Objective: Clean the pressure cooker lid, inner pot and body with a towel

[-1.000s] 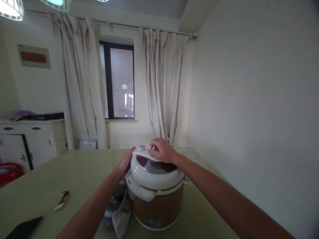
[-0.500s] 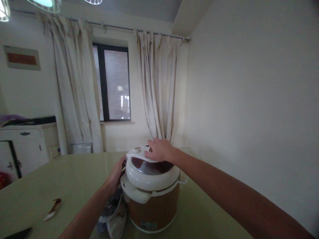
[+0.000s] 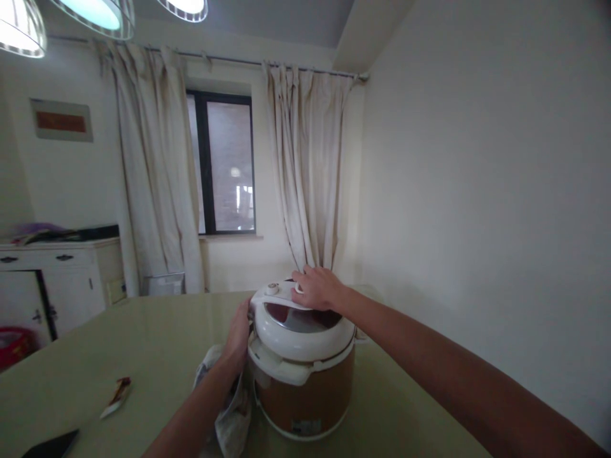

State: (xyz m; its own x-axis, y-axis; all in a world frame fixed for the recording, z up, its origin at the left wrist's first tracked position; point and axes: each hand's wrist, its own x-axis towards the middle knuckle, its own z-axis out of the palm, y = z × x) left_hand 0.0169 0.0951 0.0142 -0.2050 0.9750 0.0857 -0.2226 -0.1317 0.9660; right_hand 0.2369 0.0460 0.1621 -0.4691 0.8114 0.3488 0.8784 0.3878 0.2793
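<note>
A brown pressure cooker (image 3: 305, 397) with a white lid (image 3: 300, 334) stands on the pale green table (image 3: 143, 356). My right hand (image 3: 319, 289) lies on top of the lid, its fingers curled around the white lid handle. My left hand (image 3: 238, 337) presses against the cooker's left side, just under the lid's rim, fingers wrapped on the body. A crumpled cloth (image 3: 229, 413) lies beside the cooker under my left forearm.
A small wrapper (image 3: 117, 395) and a dark flat device (image 3: 50, 444) lie at the table's left front. A white cabinet (image 3: 52, 280) stands at the left wall. Curtains (image 3: 310, 172) flank a window behind the table. A plain wall is close on the right.
The view shifted slightly. My left hand has slid lower along the cooker's side, and my right hand stays on the lid handle.
</note>
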